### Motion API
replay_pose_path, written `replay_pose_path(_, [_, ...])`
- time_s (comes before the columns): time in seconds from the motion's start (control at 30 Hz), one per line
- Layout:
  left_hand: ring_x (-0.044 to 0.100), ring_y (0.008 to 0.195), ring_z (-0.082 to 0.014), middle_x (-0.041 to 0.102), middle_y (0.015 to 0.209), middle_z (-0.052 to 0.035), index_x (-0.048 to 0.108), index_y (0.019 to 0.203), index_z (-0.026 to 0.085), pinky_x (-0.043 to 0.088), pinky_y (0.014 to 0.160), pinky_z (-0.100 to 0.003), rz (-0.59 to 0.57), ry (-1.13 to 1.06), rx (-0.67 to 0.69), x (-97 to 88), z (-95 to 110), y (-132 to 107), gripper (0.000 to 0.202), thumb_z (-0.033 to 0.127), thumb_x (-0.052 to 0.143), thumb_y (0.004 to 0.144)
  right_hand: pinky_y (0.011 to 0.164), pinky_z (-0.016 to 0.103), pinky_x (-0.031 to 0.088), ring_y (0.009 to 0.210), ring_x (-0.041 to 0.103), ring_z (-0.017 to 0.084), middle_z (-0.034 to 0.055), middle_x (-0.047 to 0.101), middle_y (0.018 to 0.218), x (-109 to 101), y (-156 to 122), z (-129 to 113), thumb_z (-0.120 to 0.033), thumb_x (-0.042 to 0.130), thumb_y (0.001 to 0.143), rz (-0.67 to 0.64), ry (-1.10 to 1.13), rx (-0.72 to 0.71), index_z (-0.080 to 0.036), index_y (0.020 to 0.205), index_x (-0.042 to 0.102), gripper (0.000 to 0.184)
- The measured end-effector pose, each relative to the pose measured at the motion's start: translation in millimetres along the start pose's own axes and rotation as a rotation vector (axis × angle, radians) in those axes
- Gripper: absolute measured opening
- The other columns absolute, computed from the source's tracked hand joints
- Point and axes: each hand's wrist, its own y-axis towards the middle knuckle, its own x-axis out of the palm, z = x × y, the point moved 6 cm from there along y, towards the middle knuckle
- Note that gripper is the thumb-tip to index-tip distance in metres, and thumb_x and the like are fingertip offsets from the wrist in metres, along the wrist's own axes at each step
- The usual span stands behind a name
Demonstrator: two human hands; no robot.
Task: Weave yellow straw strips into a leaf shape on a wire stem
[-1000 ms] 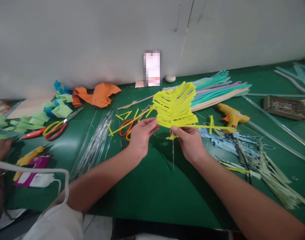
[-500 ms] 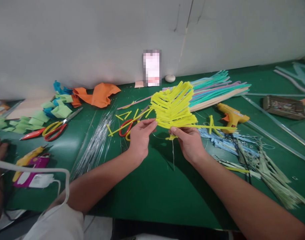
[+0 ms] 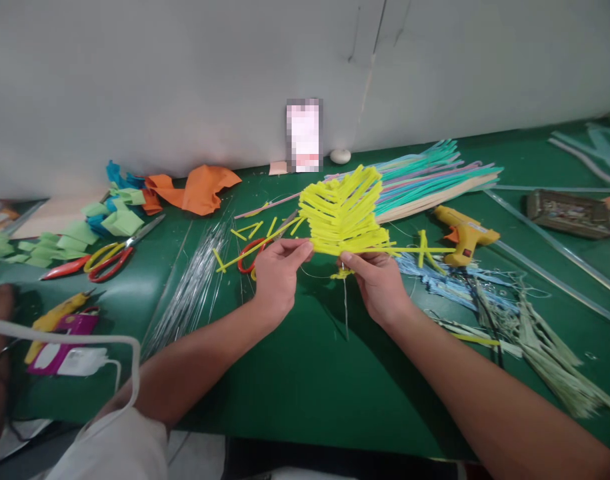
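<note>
**While you hold the yellow fuzzy-wire leaf shape (image 3: 345, 213) at centre frame**

Your left hand (image 3: 277, 277) has its grip closed on the leaf shape's lower left edge; your right hand (image 3: 379, 287) pinches its base, where a thin grey wire stem (image 3: 345, 307) hangs down. You hold it just above the green surface (image 3: 305, 387), with the yellow plastic glue gun (image 3: 465, 233) lying to its right.

I'm seeing fuzzy yellow pipe-cleaner work (image 3: 343, 213), thin shiny metal wires (image 3: 192, 287) beside it, on the matt green bench (image 3: 295, 373).
</note>
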Motion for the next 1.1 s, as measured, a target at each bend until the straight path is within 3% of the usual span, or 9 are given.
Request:
replay_pose_path(0.23, [0.064, 0.065, -0.0105, 0.070, 0.075, 0.0002, 0.071, 0.083, 0.018, 0.054, 0.071, -0.028, -0.069, -0.079, -0.095, 5.3, -11, 1, 0.023, 0.032, 0.081, 0.067, 0.079, 0.035, 0.051, 0.077, 0.068, 0.019, 0.0011, 0.074, 0.075, 2, 0, -2, -0.033, 0.084, 0.064, -0.011, 0.006, -0.016, -0.023, 0.072, 0.074, 0.016])
replay_pose_path(0.37, [0.065, 0.066, -0.0112, 0.073, 0.078, -0.0015, 0.072, 0.089, 0.019, 0.054, 0.069, -0.027, -0.110, -0.029, -0.047, 7.2, -12, -2, 0.027, 0.035, 0.081, 0.069, 0.078, 0.033, 0.050, 0.075, 0.065, 0.018, 0.0007, 0.072, 0.072, 2, 0, -1, -0.033, 0.084, 0.065, -0.021, 0.011, -0.007, -0.022, 0.072, 0.075, 0.016])
replay_pose_path(0.57, [0.064, 0.063, -0.0115, 0.071, 0.072, -0.0004, 0.070, 0.085, 0.019, 0.051, 0.063, -0.026, -0.071, -0.026, 0.025, -0.1, -14, 5, 0.023, 0.035, 0.079, 0.070, 0.066, 0.027, 0.048, 0.066, 0.059, 0.012, 0.0003, 0.066, 0.070, -2, 1, -5, -0.037, 0.078, 0.072, 0.013, -0.032, -0.022, -0.020, 0.068, 0.071, 0.020])
replay_pose_path(0.8, [0.060, 0.059, -0.0099, 0.064, 0.062, 0.0023, 0.066, 0.081, 0.017, 0.046, 0.058, -0.023, 0.023, -0.156, -0.046, -10.5, -22, 18, 0.022, 0.031, 0.077, 0.069, 0.063, 0.026, 0.051, 0.068, 0.062, 0.011, 0.0007, 0.068, 0.088, -15, 0, -16, -0.037, 0.077, 0.074, 0.161, -0.058, -0.138, -0.021, 0.081, 0.072, 0.018])
replay_pose_path(1.1, [0.058, 0.053, -0.0095, 0.063, 0.058, 0.0027, 0.067, 0.079, 0.017, 0.043, 0.049, -0.022, 0.011, -0.170, -0.012, -12.3, -25, 20, 0.019, 0.030, 0.075, 0.068, 0.058, 0.027, 0.049, 0.057, 0.057, 0.010, -0.0015, 0.065, 0.068, -17, 0, -23, -0.037, 0.075, 0.076, 0.185, -0.186, -0.228, -0.020, 0.078, 0.071, 0.018])
